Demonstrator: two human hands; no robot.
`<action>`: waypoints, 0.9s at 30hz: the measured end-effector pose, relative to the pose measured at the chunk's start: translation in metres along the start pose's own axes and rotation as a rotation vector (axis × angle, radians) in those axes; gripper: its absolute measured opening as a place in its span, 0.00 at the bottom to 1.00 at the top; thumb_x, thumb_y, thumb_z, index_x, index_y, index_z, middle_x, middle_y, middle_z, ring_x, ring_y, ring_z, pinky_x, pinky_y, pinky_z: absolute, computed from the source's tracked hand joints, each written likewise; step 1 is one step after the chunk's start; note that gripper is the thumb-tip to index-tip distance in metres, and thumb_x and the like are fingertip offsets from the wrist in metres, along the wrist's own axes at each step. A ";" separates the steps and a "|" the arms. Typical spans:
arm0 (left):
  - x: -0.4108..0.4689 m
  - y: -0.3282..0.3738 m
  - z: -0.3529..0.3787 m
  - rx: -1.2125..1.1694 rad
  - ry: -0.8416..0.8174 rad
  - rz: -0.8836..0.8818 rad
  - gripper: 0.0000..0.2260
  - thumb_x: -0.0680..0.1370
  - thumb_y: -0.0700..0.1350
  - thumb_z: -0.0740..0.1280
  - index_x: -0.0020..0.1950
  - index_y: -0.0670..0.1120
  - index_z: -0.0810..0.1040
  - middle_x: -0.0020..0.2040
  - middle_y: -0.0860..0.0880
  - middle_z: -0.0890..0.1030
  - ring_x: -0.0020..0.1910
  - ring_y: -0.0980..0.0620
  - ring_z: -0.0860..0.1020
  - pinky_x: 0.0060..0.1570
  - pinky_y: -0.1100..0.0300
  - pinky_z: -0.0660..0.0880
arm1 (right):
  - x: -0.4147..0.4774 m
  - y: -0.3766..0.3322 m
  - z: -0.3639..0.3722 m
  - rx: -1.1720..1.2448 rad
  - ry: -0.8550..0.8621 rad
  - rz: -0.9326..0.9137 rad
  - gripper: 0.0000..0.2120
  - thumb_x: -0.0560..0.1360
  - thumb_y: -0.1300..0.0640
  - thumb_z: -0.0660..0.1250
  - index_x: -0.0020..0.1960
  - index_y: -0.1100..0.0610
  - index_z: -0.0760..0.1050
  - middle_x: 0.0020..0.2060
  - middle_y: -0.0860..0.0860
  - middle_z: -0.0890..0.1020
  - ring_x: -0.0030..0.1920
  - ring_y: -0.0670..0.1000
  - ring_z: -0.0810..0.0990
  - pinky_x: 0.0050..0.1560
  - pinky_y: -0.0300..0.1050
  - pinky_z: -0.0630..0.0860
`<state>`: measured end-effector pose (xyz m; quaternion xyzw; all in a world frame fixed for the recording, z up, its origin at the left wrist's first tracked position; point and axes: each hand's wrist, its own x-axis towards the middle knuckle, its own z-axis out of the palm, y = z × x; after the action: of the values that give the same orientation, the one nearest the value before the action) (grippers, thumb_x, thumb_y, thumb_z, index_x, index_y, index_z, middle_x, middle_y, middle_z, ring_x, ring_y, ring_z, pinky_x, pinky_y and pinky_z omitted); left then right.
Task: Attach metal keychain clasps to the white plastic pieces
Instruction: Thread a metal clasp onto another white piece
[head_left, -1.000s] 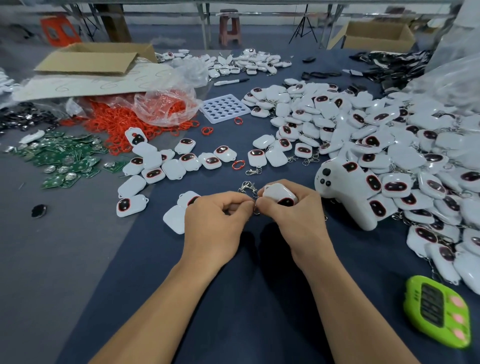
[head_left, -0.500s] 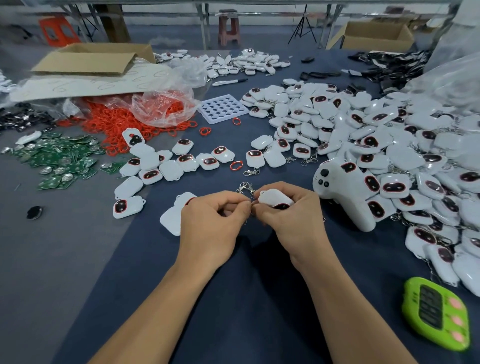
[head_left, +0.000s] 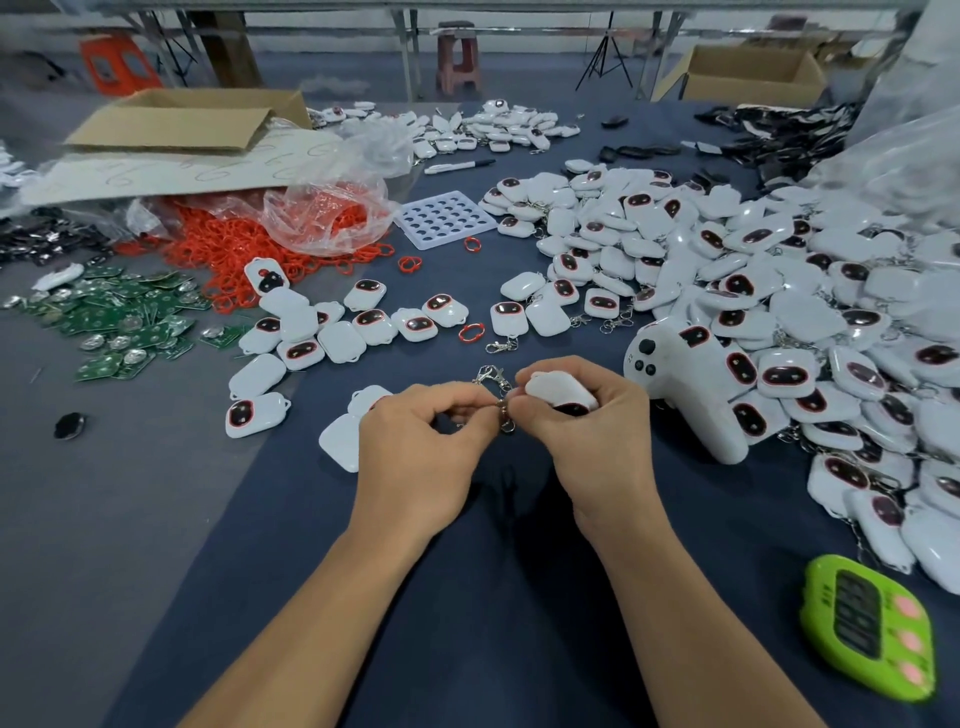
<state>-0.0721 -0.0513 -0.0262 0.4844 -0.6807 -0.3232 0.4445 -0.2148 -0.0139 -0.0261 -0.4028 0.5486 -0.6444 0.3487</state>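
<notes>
**Clasp and piece meet at our fingertips**

Our right hand (head_left: 587, 447) curls round a white plastic piece (head_left: 558, 389). Our left hand (head_left: 421, 457) pinches the metal keychain clasp (head_left: 491, 375) just beside the piece's left edge. The clasp's hook sticks up between both hands, above the blue table (head_left: 493, 597).

You have tipped the white piece (head_left: 558, 389) in your right hand (head_left: 592, 447). A second ago its rounded back stood up above your fingers. Half a second ago it lay flatter and lower in your grip. Now it sits a little higher again, with its dark face only peeking out along the near side. Below the fingertips of your left hand (head_left: 423, 457), which pinches the clasp (head_left: 491, 375), the small ring (head_left: 507, 425) now hangs more plainly in view between your thumbs.
</notes>
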 end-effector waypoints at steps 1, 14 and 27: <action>0.000 0.000 0.000 -0.023 0.030 -0.016 0.10 0.72 0.46 0.76 0.41 0.63 0.85 0.38 0.60 0.84 0.37 0.60 0.79 0.39 0.72 0.71 | 0.000 -0.002 0.000 0.064 0.016 0.026 0.09 0.68 0.64 0.77 0.42 0.50 0.85 0.36 0.48 0.86 0.35 0.46 0.82 0.37 0.37 0.78; 0.013 -0.007 -0.018 -0.175 0.343 -0.253 0.04 0.71 0.48 0.73 0.38 0.58 0.85 0.33 0.57 0.83 0.30 0.62 0.76 0.34 0.70 0.72 | 0.003 0.004 0.009 0.302 -0.287 0.349 0.17 0.84 0.64 0.64 0.56 0.47 0.87 0.50 0.49 0.80 0.54 0.44 0.80 0.66 0.47 0.79; 0.004 0.000 -0.009 -0.004 -0.020 -0.045 0.12 0.72 0.40 0.77 0.38 0.58 0.86 0.37 0.59 0.85 0.38 0.58 0.81 0.39 0.71 0.72 | -0.003 0.002 0.006 -0.115 -0.080 0.053 0.06 0.71 0.60 0.76 0.41 0.49 0.86 0.37 0.46 0.86 0.38 0.44 0.83 0.41 0.37 0.77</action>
<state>-0.0639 -0.0550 -0.0216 0.4956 -0.6732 -0.3393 0.4313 -0.2079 -0.0141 -0.0283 -0.4330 0.5807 -0.5856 0.3637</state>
